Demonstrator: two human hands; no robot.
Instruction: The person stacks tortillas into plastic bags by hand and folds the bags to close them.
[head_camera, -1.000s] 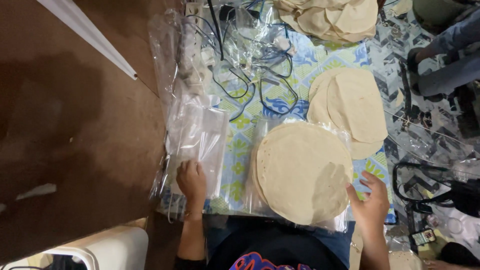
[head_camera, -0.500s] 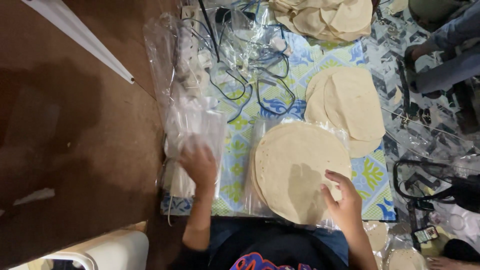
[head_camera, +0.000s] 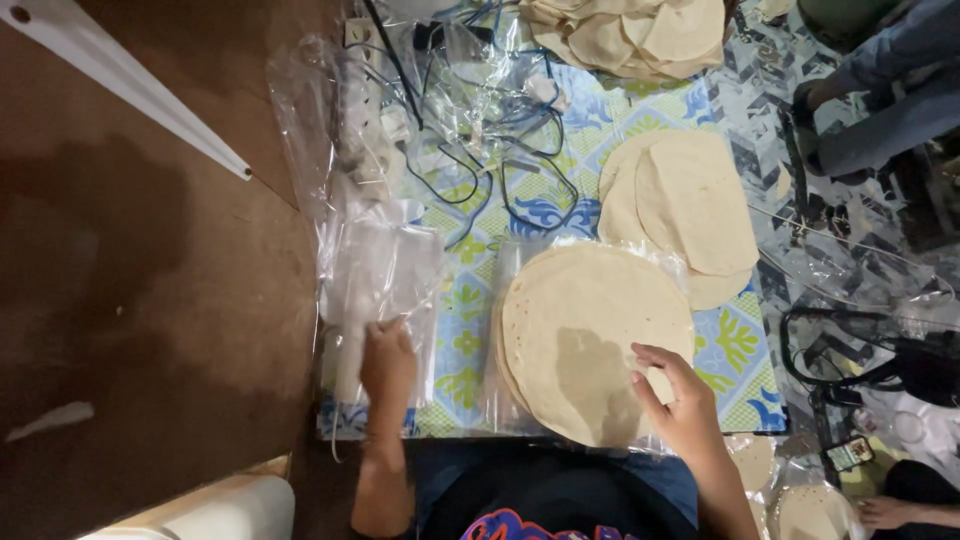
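My left hand (head_camera: 388, 366) rests on a stack of clear plastic bags (head_camera: 385, 270) at the left side of the patterned mat, its fingers closed on the top bag. My right hand (head_camera: 678, 398) lies on the lower right part of a stack of round flatbreads (head_camera: 585, 325), fingers spread on the top one. That stack sits on a clear plastic sheet. A second pile of flatbreads (head_camera: 690, 205) lies just beyond it to the right.
More flatbreads (head_camera: 640, 35) are heaped at the far edge. Tangled cables (head_camera: 480, 130) and a power strip (head_camera: 360, 110) lie under plastic at the back. A brown board (head_camera: 140, 300) is at left. Another person's legs (head_camera: 880, 100) are at upper right.
My right hand has moved from the stack's right edge inward onto the top flatbread. My left hand has shifted slightly along the plastic bags.
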